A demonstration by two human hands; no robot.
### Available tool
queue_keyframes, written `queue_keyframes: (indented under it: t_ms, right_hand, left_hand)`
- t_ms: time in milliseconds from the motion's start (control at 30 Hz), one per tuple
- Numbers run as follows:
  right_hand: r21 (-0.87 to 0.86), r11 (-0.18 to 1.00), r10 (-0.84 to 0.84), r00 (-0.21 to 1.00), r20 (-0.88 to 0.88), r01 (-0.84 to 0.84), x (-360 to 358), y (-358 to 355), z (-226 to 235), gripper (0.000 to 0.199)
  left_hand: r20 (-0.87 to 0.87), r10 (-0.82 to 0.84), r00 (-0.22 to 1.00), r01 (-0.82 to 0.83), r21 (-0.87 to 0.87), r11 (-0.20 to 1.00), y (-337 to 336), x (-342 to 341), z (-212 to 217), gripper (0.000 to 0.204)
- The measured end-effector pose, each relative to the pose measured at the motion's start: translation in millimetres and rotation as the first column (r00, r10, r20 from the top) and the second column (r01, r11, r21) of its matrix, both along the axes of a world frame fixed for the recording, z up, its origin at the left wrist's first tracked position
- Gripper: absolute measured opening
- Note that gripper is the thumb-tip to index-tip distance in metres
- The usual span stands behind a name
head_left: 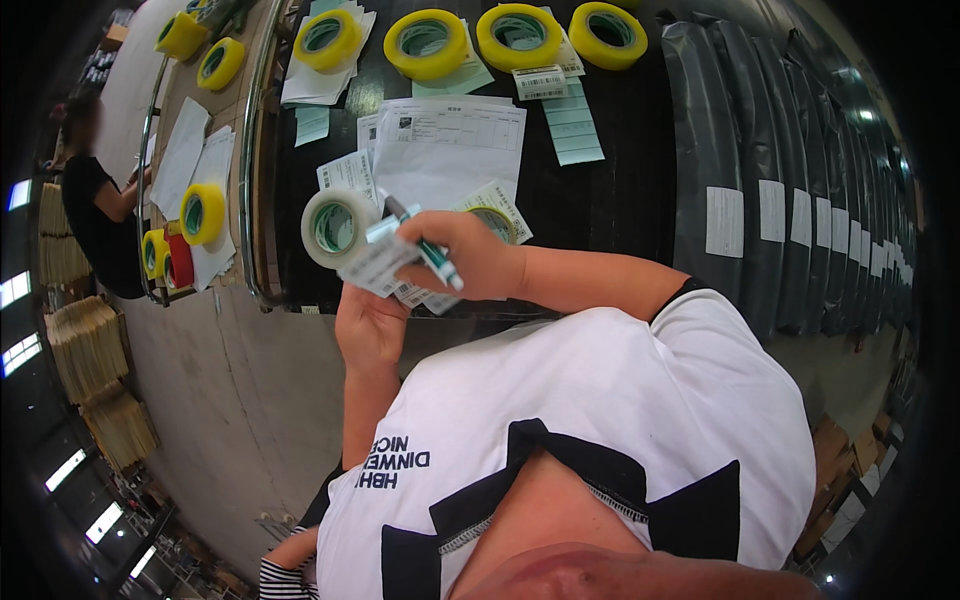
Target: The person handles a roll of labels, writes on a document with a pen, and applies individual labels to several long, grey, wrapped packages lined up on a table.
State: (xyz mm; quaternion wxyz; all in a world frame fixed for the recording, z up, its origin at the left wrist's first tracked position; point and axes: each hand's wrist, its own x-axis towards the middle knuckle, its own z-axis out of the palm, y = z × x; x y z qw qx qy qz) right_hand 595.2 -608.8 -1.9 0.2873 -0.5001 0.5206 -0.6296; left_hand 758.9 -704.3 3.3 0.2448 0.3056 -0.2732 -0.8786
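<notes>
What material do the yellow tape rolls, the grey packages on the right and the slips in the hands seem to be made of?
Yellow tape rolls: glossy plastic film, probably on a card core; the rims shine. Grey packages: thin plastic film, smooth, with soft creases and light streaks. Slips, between left hand and right hand, which holds a pen: matte white paper, thin and bending.

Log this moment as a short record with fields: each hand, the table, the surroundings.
left hand: holds a small stack of paper slips
right hand: grips a green-and-white pen over the slips
table: dark; yellow tape rolls, a white tape roll, printed sheets
right side: row of black bags with white labels
far left: another person at a second table
</notes>
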Motion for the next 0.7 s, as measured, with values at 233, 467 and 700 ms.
queue_keyframes:
  t_ms: [233,467,700]
  right_hand:
    - [0.240,0.958,0.036,0.900,0.434,-0.154,1.9,6.5,-8.2,0.043]
    - [0.083,0.996,-0.062,0.976,0.207,0.046,-18.2,20.1,-24.8,0.041]
    - [0.136,0.900,-0.436,0.842,0.318,0.414,-94.4,31.6,-82.0,0.023]
  left_hand:
    - [0.086,-0.296,0.951,0.308,-0.212,0.928,6.6,7.6,1.2,0.047]
    - [0.241,-0.176,0.955,0.203,-0.095,0.975,4.0,-4.6,-10.9,0.032]
    - [0.199,-0.152,0.968,0.161,-0.029,0.987,-5.3,-5.8,-32.7,0.034]
